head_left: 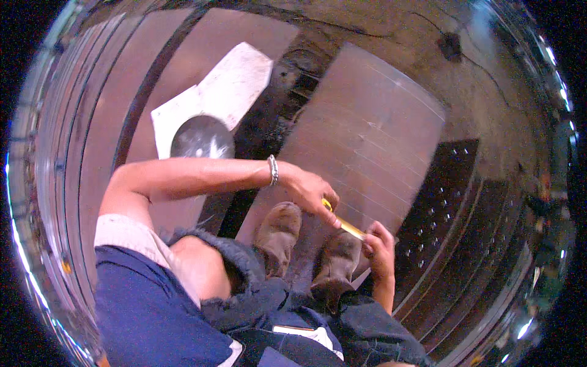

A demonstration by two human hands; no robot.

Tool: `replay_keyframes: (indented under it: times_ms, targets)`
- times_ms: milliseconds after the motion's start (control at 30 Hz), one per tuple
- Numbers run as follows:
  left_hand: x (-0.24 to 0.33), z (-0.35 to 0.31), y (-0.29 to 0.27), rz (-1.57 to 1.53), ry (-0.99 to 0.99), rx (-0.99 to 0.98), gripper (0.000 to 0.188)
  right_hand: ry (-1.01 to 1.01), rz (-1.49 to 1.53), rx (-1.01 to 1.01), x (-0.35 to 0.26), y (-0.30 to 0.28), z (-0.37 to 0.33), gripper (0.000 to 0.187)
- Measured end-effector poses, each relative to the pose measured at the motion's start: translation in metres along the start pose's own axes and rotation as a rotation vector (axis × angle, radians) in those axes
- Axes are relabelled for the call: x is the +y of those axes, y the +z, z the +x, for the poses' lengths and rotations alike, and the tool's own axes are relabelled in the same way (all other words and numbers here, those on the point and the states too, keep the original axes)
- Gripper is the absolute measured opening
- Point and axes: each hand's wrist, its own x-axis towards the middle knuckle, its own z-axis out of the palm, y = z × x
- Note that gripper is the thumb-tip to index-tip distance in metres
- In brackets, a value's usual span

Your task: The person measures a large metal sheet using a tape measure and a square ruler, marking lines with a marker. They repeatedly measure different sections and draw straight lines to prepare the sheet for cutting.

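My left hand [309, 192], a chain bracelet at its wrist, is closed around a yellow tape measure [328, 204]. A short length of its yellow blade [350, 229] spans the gap to my right hand [380, 248], which pinches the far end between thumb and fingers. Both hands are in front of my body, above my boots. Beneath them lies a reddish-brown metal plate [373, 128] marked with several thin pale lines. The tape's case is mostly hidden by my left fingers.
My brown boots [278, 238] stand on the plate. Left of it, a white angular sheet [235, 76] and a dark round object [202, 137] lie on another brown plate [165, 79]. Dark perforated metal [449, 189] is at the right; a stained floor [397, 27] stretches behind.
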Motion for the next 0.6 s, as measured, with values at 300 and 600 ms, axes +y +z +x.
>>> replay_keyframes:
  times_ms: [300, 600]
  targets:
    - [-0.067, -0.038, 0.097, -0.596, 0.006, 0.135, 0.061, 0.056, 0.235, 0.26, 0.074, -0.041, 0.014, 0.018]
    - [-0.094, 0.029, 0.132, -0.515, -0.046, 0.222, 0.072, 0.226, -0.196, 0.293, 0.087, -0.051, 0.024, 0.024]
